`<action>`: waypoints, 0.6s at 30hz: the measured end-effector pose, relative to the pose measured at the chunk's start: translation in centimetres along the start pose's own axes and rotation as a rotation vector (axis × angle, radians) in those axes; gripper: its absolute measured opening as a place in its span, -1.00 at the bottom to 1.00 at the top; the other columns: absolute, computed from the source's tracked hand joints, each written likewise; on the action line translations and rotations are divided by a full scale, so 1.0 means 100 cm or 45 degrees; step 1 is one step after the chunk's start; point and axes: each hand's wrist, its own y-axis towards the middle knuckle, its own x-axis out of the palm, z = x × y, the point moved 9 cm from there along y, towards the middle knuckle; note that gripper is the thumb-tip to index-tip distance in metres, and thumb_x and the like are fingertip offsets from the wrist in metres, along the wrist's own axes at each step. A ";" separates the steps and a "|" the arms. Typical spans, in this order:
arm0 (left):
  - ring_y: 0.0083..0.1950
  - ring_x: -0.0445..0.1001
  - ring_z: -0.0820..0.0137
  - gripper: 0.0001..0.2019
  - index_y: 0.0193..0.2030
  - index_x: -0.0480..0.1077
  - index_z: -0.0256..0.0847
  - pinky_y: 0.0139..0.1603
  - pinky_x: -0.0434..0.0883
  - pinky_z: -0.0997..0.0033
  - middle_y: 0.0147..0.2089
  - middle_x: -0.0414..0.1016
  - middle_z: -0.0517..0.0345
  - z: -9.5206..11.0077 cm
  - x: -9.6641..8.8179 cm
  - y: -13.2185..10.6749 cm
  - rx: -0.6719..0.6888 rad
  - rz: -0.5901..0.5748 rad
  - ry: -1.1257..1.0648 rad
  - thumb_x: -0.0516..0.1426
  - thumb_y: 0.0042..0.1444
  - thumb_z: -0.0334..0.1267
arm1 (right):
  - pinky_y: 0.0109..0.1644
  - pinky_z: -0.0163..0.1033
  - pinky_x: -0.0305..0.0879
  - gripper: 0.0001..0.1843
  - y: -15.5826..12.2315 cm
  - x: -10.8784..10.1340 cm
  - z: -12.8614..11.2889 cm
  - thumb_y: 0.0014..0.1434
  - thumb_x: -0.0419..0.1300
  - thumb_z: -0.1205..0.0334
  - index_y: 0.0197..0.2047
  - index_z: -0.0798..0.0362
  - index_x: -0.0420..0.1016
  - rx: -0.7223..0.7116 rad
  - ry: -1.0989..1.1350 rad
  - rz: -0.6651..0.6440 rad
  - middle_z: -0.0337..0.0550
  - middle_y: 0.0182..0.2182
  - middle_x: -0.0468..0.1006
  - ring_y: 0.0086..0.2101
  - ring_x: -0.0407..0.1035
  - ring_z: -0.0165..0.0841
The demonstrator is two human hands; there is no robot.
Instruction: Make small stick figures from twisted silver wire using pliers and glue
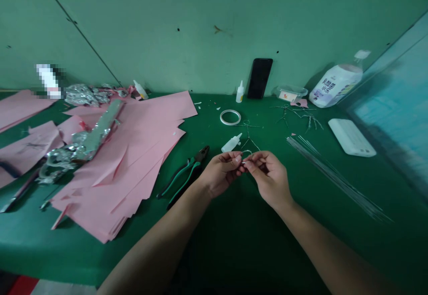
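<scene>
My left hand (220,173) and my right hand (269,179) meet above the green table, their fingertips pinching a thin silver wire figure (248,145). Its twisted end sits between my fingers, partly hidden, and its legs rise toward the far side. Just past my left hand lies a small white glue bottle (231,143) on its side. Green-handled pliers (187,174) lie open to the left of that hand, not touched by it.
Pink paper sheets (123,152) and crumpled silver foil (85,141) cover the left. A roll of white tape (230,116), more wire figures (297,116), a bundle of straight wires (334,174), a white power bank (351,137) and a black phone (260,78) lie ahead and right.
</scene>
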 end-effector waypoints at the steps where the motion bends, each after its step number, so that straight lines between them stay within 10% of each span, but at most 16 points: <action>1: -0.48 0.47 0.56 -0.85 -0.30 0.45 -0.37 -0.42 0.38 0.63 -0.44 0.49 0.13 -0.001 0.001 0.000 -0.005 -0.013 -0.014 0.30 -0.02 -0.50 | -0.24 -0.20 0.52 -0.84 0.000 0.001 -0.002 0.13 0.28 0.31 -0.30 -0.01 0.35 -0.019 0.036 -0.001 -0.24 -0.34 0.54 -0.36 0.49 -0.39; 18: -0.42 0.47 0.48 -0.77 -0.29 0.33 -0.25 -0.34 0.40 0.46 -0.45 0.39 0.27 0.032 0.015 -0.012 0.604 -0.065 0.495 0.32 0.00 -0.32 | -0.27 -0.25 0.42 -0.68 -0.002 -0.004 -0.001 0.18 0.25 0.29 -0.37 -0.05 0.09 -0.092 0.098 0.111 -0.32 -0.37 0.33 -0.34 0.37 -0.43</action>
